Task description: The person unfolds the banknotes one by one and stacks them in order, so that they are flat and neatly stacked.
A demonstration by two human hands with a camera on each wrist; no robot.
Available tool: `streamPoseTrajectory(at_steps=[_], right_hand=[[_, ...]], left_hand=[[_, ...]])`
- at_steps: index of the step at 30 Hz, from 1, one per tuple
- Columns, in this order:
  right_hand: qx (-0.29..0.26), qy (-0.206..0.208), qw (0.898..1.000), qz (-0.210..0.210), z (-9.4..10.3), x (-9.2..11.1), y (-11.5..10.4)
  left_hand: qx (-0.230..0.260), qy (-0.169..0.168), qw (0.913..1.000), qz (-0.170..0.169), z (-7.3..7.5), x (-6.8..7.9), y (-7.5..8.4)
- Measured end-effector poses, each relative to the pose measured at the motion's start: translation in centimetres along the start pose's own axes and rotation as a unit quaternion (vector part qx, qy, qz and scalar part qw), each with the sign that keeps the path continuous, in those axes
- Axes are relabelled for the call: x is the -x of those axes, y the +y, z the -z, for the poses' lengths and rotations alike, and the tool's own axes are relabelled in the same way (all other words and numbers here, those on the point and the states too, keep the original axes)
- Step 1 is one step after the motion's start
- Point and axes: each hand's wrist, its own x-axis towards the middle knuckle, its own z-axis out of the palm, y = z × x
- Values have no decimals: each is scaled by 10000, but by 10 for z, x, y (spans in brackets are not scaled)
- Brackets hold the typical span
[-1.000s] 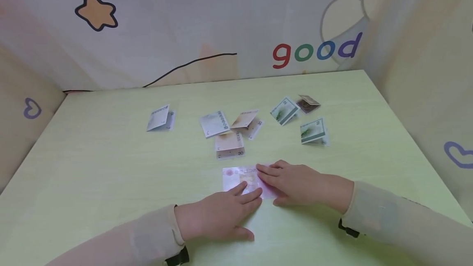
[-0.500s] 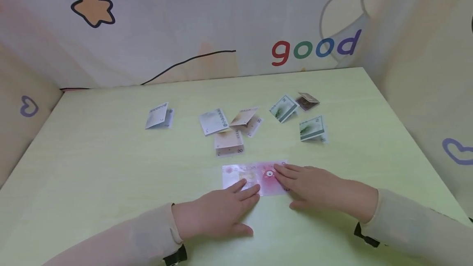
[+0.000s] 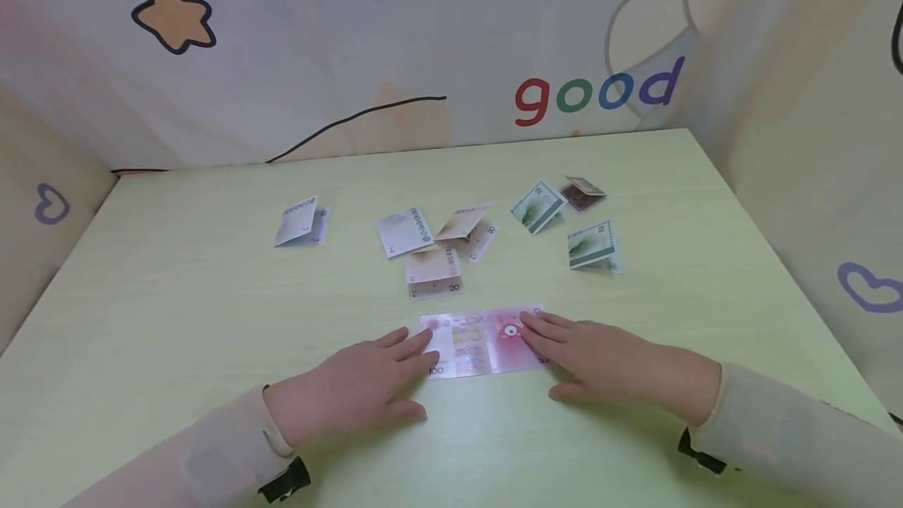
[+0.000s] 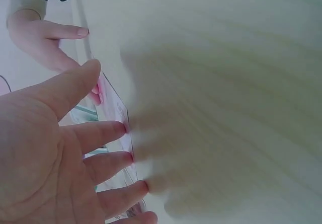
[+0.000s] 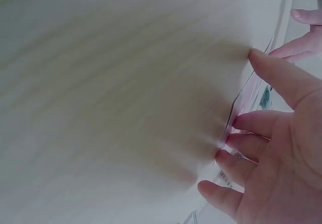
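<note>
A pink banknote marked 100 [image 3: 469,353] lies unfolded on the table in the head view, with a crease down its middle. My left hand [image 3: 360,386] rests its outstretched fingertips on the note's left end. On the right end lie the straight fingers of my right hand [image 3: 607,359], thumb spread toward me. The left wrist view shows the left hand [image 4: 60,148] palm-on, its fingertips along the note's edge. In the right wrist view, the fingertips of the right hand [image 5: 282,138] meet the same note, which is mostly hidden behind them.
Folded banknotes lie beyond the hands: a bluish one [image 3: 299,222] at left, another bluish note [image 3: 404,232] beside brownish ones [image 3: 433,269], and green notes [image 3: 592,245] with a dark brown one [image 3: 584,193] at right. A printed curtain [image 3: 317,38] borders the table's back.
First my right hand slid right along the note, uncovering its pink half. Then my left hand moved left to the note's left end. The folded notes stayed in place.
</note>
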Motion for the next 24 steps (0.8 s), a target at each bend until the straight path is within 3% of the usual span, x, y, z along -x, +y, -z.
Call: streamPoseTrajectory(at_steps=[10, 24], right_hand=[[-292, -288, 9980, -487, -6, 4, 7], [-857, -302, 9947, -477, -3, 8, 5]], left_hand=[[-326, 32, 9994, -136, -1, 1, -7], [-319, -115, 9993, -171, 3, -1, -9]])
